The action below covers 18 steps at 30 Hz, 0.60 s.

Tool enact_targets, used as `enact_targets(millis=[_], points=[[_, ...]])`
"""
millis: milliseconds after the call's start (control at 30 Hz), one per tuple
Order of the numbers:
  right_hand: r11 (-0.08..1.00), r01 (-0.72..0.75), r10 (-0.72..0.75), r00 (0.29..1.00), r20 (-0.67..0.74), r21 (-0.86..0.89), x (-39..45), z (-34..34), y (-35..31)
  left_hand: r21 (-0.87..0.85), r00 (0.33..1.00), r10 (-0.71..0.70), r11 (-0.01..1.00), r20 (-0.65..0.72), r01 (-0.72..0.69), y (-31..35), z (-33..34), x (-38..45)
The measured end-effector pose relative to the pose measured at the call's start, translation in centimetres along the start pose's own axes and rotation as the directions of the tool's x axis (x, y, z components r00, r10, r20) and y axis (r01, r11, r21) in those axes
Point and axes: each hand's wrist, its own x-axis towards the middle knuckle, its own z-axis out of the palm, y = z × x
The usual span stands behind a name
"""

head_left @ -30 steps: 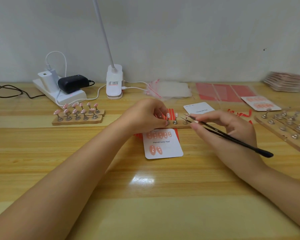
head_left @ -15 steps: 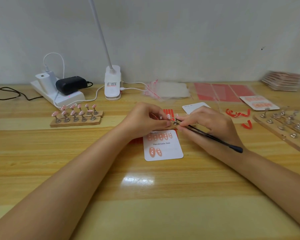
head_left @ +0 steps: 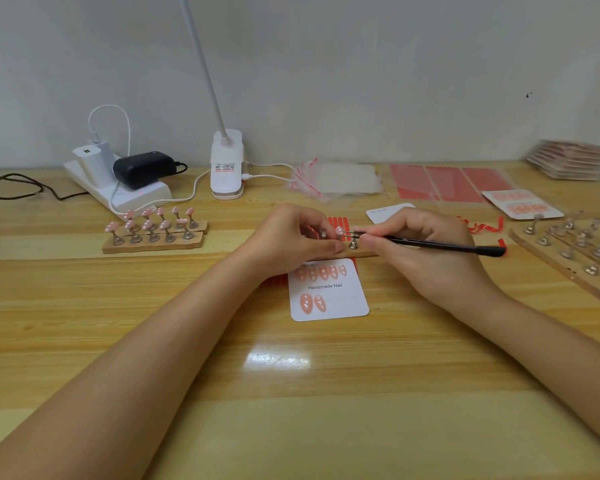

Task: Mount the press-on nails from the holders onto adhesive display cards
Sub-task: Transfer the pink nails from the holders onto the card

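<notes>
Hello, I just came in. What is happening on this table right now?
A person is moving press-on nails from holders to a card. The right hand holds black tweezers, whose tips pinch a pink nail above a wooden holder strip. The left hand steadies that strip. The white display card in front already carries seven nails. Another strip, further left, is full of nails.

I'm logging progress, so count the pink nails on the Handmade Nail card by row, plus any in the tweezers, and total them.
Top-row nails on the card: 5
Bottom-row nails: 2
Nail in the tweezers: 1
Total: 8
</notes>
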Motion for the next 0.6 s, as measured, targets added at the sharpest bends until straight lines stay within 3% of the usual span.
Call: enact_targets(millis=[200, 367, 600], points=[[0.997, -0.004, 0.006, 1.0, -0.024, 0.072, 0.3, 0.0, -0.1, 0.002, 1.0, 0.0, 1.0, 0.003, 0.0, 0.0, 0.0, 0.0], [0.98, -0.008, 0.05, 0.978, -0.204, 0.2, 1.6, -1.5, -0.5, 0.016, 1.0, 0.004, 1.0, 0.005, -0.004, -0.1, 0.0, 0.0], [0.993, 0.007, 0.01, 0.989, -0.146, 0.116, 0.3, -1.6, -1.4, -0.016, 1.0, 0.003, 1.0, 0.004, -0.003, -0.2, 0.1, -0.1]])
